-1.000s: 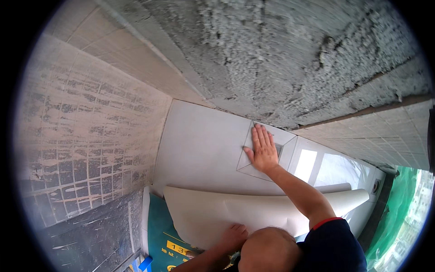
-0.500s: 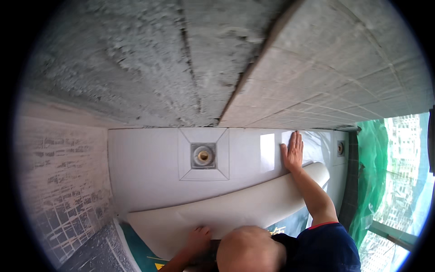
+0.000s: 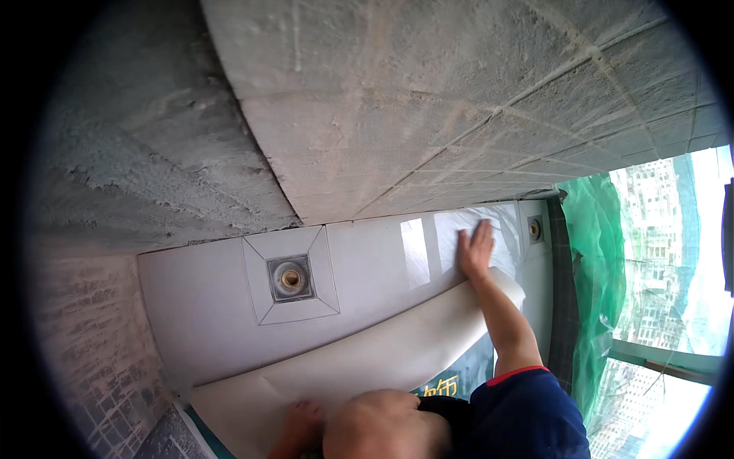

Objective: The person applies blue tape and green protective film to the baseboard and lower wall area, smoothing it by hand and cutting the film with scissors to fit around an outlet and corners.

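Note:
My right hand (image 3: pixel 475 249) lies palm down, fingers outstretched, on the glossy pale floor tile (image 3: pixel 367 268), holding nothing. Beneath my right forearm runs the folded-back edge of a long floor protection sheet (image 3: pixel 359 336). Its upturned side is cream; the teal printed side shows beside my right sleeve. At the lower left my left hand (image 3: pixel 304 421) rests on the cream side with its fingers extended, slightly blurred. A rounded patch of bare skin at the lower edge hides part of the sheet.
A square floor drain (image 3: pixel 290 278) sits in the tile to the left, a second drain (image 3: pixel 535 229) at the right. A rough grey wall (image 3: pixel 115 176) and tiled wall (image 3: pixel 459 107) rise along the far side. Green netting (image 3: pixel 596 252) hangs at the right opening.
The view has turned, so the floor slants and its drains appear farther left. My right hand has slid slightly toward the right-hand drain. My left hand stays on the sheet.

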Available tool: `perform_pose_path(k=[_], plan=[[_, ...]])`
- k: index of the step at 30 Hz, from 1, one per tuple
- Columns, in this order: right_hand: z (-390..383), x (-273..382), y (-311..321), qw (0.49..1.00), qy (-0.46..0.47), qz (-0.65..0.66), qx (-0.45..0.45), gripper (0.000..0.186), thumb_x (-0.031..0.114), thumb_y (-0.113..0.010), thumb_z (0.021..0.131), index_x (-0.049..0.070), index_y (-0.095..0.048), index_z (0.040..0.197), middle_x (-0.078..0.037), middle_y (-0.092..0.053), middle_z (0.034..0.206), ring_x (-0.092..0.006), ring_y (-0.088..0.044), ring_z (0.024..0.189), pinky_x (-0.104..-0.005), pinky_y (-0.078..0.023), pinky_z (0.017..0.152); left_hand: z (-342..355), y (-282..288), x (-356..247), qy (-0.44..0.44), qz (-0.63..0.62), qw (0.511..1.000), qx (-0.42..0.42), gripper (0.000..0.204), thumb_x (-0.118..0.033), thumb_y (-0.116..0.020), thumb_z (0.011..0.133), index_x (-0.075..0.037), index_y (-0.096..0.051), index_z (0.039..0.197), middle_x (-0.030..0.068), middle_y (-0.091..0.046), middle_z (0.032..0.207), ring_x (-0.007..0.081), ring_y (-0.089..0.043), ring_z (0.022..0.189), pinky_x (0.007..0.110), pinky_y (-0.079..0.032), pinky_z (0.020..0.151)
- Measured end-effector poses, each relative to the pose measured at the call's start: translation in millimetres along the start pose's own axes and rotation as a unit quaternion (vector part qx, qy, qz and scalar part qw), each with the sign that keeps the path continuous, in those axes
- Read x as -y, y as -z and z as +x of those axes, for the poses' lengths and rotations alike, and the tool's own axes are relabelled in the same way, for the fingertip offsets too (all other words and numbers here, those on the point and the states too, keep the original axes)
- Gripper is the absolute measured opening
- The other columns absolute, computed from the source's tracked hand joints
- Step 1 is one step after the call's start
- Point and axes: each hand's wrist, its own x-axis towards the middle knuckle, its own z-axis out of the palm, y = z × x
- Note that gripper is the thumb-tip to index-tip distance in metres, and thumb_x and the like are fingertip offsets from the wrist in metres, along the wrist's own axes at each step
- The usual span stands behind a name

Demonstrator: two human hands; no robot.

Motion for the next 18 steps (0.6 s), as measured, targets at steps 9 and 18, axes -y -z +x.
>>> perform_pose_path(k=[9,18], plan=[[48,-14,69,0.994,0.027,-0.102,0.027,0.067,0.045,-0.045,0.107,-0.008,-0.043,0.148,-0.029,-0.045,0.152,-0.0449,-0.043,0.140,-0.0474,-0.034,0.117,-8,24,-20,-0.026,-0.013,0.996,-0.078,0.020,-0.018,-0.068,0.070,-0.008,-0.061,0.086,0.0115,-0.060,0.096,0.0319,-0.062,0.094,0.046,-0.049,0.086],[-184,335,3,0.594,0.686,0.131,0.400,0.080,0.029,-0.068,0.094,-0.003,-0.031,0.157,-0.023,-0.027,0.165,-0.0421,-0.023,0.154,-0.0540,-0.022,0.124,17,-33,-39,-0.046,-0.140,0.973,-0.178,0.025,-0.017,-0.074,0.064,-0.009,-0.061,0.083,0.0085,-0.061,0.092,0.0301,-0.062,0.094,0.045,-0.048,0.089]])
